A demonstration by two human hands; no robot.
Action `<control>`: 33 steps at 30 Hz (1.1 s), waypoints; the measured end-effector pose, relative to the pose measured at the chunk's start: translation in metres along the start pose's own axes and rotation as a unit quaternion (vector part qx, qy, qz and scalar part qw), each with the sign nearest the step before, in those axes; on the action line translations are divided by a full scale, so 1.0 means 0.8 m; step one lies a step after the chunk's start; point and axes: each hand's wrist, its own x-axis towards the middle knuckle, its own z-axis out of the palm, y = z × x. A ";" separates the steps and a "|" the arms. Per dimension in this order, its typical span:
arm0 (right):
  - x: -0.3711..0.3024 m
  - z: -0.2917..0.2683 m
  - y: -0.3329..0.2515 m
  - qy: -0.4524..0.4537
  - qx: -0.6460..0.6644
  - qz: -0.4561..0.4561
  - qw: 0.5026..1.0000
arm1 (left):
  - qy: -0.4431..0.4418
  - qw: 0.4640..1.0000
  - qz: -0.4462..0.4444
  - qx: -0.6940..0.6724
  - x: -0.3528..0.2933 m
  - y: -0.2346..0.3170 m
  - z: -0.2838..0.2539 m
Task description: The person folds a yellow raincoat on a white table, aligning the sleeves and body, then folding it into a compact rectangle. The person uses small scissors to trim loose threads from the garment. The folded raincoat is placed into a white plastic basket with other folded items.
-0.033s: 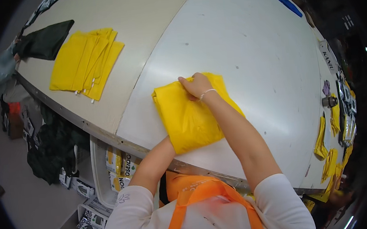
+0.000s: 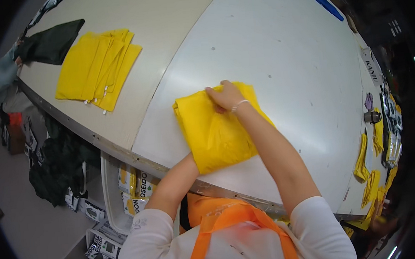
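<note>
A folded yellow cloth (image 2: 215, 136), perhaps a garment, lies near the table's front edge between my arms. My right hand (image 2: 228, 97) is on its far part, thumb to the left, fingers curled down and closed on the fabric, which creases toward them. My left forearm (image 2: 178, 178) reaches in at the near left corner of the cloth. The left hand itself is hidden by the fabric, so its fingers do not show.
Further left lies a fanned stack of yellow cloths (image 2: 98, 67) with white tags, beside a dark green cloth (image 2: 54, 44) near another person's arm. A metal-topped jar (image 2: 372, 117) and yellow strips (image 2: 362, 158) lie along the right side. A white bin (image 2: 113, 200) holds packages below the table edge.
Almost nothing differs. My right hand sits very slightly further right and up in the picture, with the cloth's far edge shifting along with it.
</note>
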 end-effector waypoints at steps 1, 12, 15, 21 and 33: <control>-0.005 -0.008 0.008 -0.041 0.007 -0.012 0.999 | 0.004 1.000 -0.010 -0.012 -0.002 -0.005 -0.002; -0.112 -0.069 0.218 0.152 0.024 -0.087 0.984 | 0.037 0.993 -0.088 -0.075 0.003 0.001 0.029; -0.117 -0.066 0.239 0.171 0.089 -0.089 0.977 | 0.051 0.987 -0.129 -0.085 0.010 0.011 0.039; -0.129 -0.050 0.274 0.253 0.134 -0.132 0.949 | 0.136 0.927 -0.286 -0.199 -0.026 0.058 -0.001; -0.162 -0.037 0.281 0.276 0.055 -0.043 0.959 | 0.409 0.871 -0.224 0.153 -0.122 0.028 0.110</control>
